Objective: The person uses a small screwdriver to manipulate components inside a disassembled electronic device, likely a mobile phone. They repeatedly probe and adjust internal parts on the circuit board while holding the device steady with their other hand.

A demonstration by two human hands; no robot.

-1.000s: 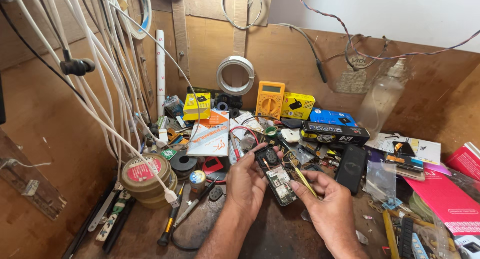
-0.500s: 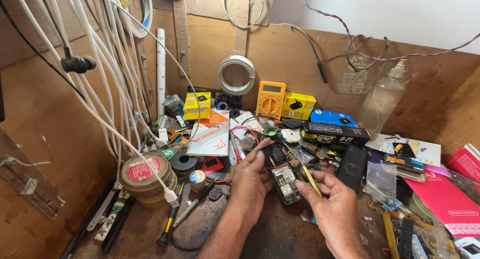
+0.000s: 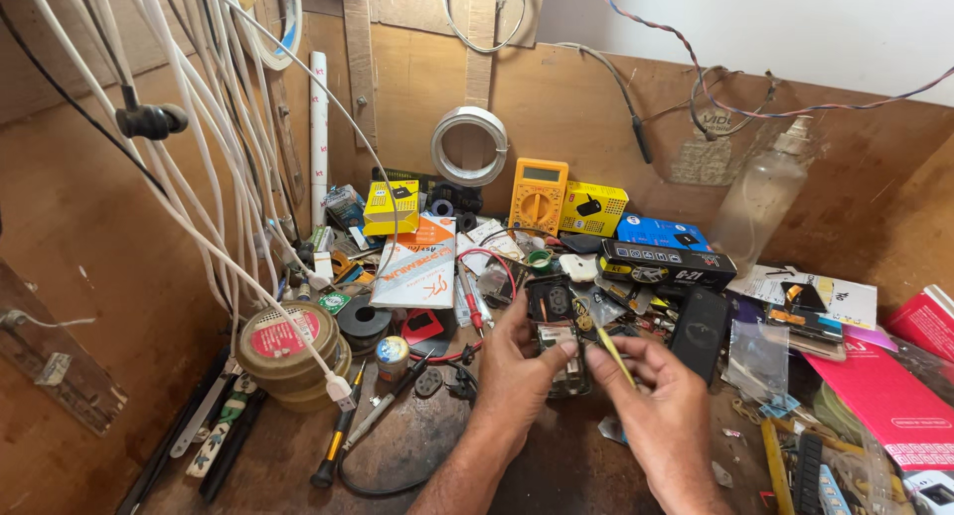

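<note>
Together, both hands closed: left hand on opened phone; right hand pinching yellow tool.

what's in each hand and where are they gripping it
The left hand holds an opened phone by its lower edge. The right hand pinches a thin yellow tool near its lower end, tip toward the phone.

Bare circuit board and dull metal shielding are shown by the opened phone. The workbench is seen as worn, stained wood, and the far wall as matt brown board. At far centre, the multimeter is cased in smooth yellow plastic. Glossy paper wrapping is seen on the booklet, and clear scuffed plastic forms the bottle at far right.
</note>
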